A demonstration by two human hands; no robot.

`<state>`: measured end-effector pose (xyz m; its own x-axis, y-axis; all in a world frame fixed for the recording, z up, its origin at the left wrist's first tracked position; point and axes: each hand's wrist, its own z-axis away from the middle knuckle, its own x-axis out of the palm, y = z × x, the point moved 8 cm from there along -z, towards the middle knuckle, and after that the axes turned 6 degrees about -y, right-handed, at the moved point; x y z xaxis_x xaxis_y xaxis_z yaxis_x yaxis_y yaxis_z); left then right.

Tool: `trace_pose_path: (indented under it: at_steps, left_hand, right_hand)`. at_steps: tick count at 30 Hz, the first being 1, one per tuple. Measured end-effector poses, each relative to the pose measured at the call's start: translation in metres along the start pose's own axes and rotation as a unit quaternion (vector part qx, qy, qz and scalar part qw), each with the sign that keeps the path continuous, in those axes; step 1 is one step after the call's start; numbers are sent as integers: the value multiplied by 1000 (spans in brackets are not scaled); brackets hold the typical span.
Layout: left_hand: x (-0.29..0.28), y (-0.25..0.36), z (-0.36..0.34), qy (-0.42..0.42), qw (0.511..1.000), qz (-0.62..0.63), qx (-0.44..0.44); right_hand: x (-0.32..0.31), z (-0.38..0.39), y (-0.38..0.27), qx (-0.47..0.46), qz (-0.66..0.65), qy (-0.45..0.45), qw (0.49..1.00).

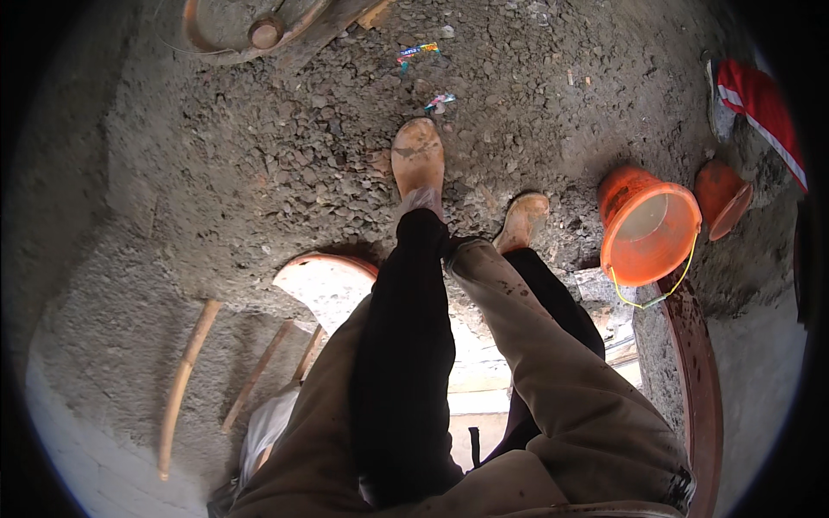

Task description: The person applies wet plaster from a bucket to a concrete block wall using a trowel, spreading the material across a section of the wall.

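No hand shows, neither my left nor my right, so I cannot tell what either holds. My legs, in black cloth point(401, 371), run from the lower edge to two mud-smeared boots point(419, 160) on the rough ground. The left boot stands farther forward than the right boot point(522, 222). Stained beige cloth point(553, 363) crosses in front on the right, ending in a cuff near my knees. More beige cloth point(306, 432) lies along the left; whether these are sleeves or trouser legs is unclear. To the right, an orange bucket point(623, 186) with a yellow handle leans open toward me, pale inside.
A smaller orange container point(718, 194) tilts beside the bucket, below a red-and-white cloth point(760, 108). Colourful wrappers point(419, 52) lie on the stony ground point(319, 129). A round pan-like object point(233, 26) is at the far left. Wooden poles point(186, 388) stand lower left; a reddish beam point(698, 388) runs right.
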<state>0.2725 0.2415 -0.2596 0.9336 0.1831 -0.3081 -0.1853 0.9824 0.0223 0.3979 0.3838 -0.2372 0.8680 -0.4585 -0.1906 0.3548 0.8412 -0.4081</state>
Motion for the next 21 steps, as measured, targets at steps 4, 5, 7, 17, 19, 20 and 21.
trace_pose_path:
  at_steps: [4, 5, 7, 17, 19, 20, 21]
  left_hand:
    - [20, -20, -15, -112, 993, 32, -34]
    - [25, -31, -13, -117, 992, 36, -36]
    - [36, -24, 1, -113, 992, 55, -11]
    - [158, -135, 258, -78, 949, 277, -129]
    - [185, -162, 279, -53, 927, 336, -155]
    - [229, -193, 298, -42, 900, 388, -196]
    - [254, -215, 303, -25, 878, 429, -210]
  right_hand:
    - [6, -6, -18, -15, 8, 1, 1000]
    - [8, -4, -26, -21, 19, -7, 1000]
    - [-5, 0, -13, -7, 40, 0, 999]
    - [-145, 50, -17, 49, 424, 14, 904]
    - [-204, 35, 9, 12, 127, 113, 985]
    - [-228, 42, -64, -4, 77, 104, 992]
    - [-257, 38, -107, -97, -20, 139, 985]
